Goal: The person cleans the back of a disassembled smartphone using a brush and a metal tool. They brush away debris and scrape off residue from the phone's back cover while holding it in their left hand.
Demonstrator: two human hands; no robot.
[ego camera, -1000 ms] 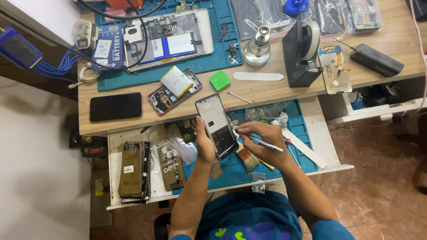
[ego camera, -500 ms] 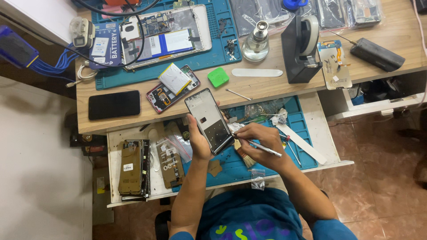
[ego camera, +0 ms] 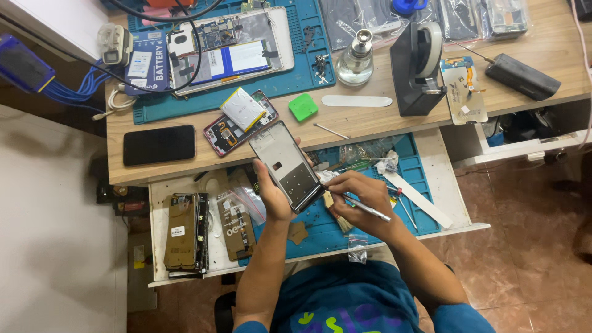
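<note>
My left hand [ego camera: 273,192] grips an opened phone frame [ego camera: 287,164], tilted, over the pulled-out drawer with its blue mat [ego camera: 370,213]. My right hand [ego camera: 364,200] holds thin metal tweezers [ego camera: 365,207], with their tip at the frame's lower right edge. A small brush [ego camera: 341,221] lies on the mat under my right hand. On the desk just above the frame lies another opened phone [ego camera: 240,129] with a loose silver battery [ego camera: 243,115] on it.
A black phone [ego camera: 159,144] lies left on the wooden desk. A green pad [ego camera: 303,106], white spudger [ego camera: 356,100], glass bottle [ego camera: 356,63] and black stand [ego camera: 418,69] sit further back. A disassembled tablet [ego camera: 231,46] rests on the upper blue mat. Phone parts [ego camera: 185,231] stack in the drawer's left.
My left hand has shifted the phone frame slightly left and up across the frames. My right hand with the tweezers stays at its lower right edge.
</note>
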